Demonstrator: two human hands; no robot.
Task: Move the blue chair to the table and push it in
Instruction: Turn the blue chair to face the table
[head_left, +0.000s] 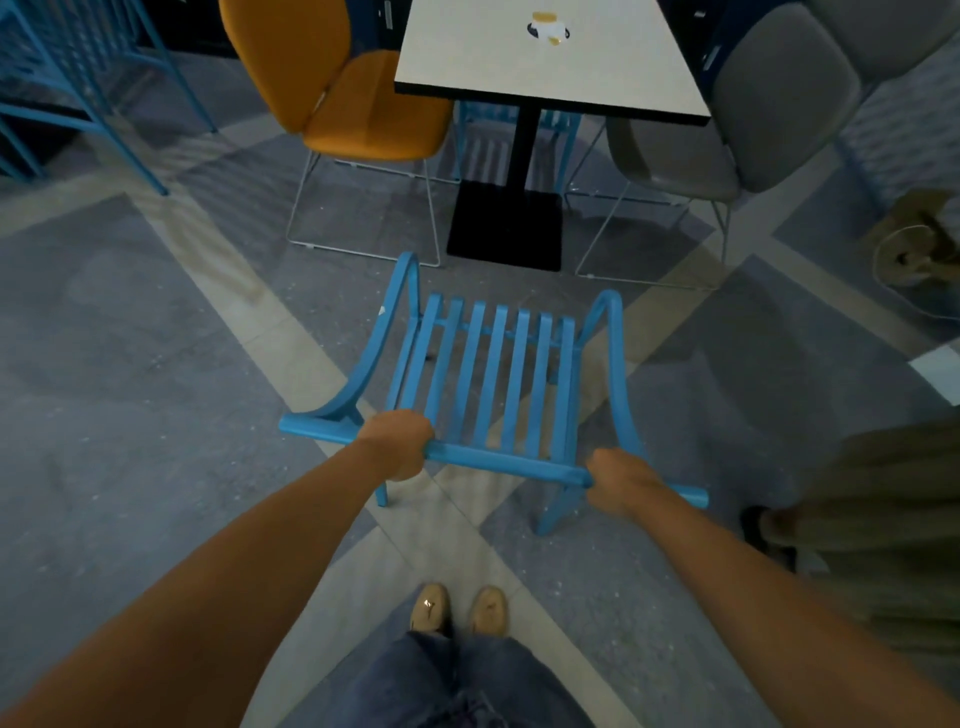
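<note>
- Head view, looking down past two bare forearms at a blue chair (493, 384) with a slatted seat and curved armrests.
- Left hand (397, 444) wrapped around the chair's top rail, left of the slats, fingers curled over and clamped on it.
- Right hand (621, 480) closed the same way on the same rail, nearer its right end; a short stub of rail showing past the knuckles.
- Blue chair standing on the patterned floor (156, 364), its open front facing the table (545, 67), back rail nearest the camera.
- Well short of the table: bare floor visible between the chair's front edge and the black base (504, 228) of the table's pedestal; not pushed in.
- Table top pale, with a dark edge, carrying a small blurred object (548, 26) near its far end, too unclear to identify.
- Orange chair (353, 93) at the table's left side, grey chair (737, 114) at its right, both on thin wire legs.
- Blue metal framework (88, 78) at upper left.
- Below the arms, jeans (457, 680) and two tan shoes (460, 608) standing on the floor just behind the chair.
- At the right edge, a blurred olive-clad figure (893, 519), details indistinct.
</note>
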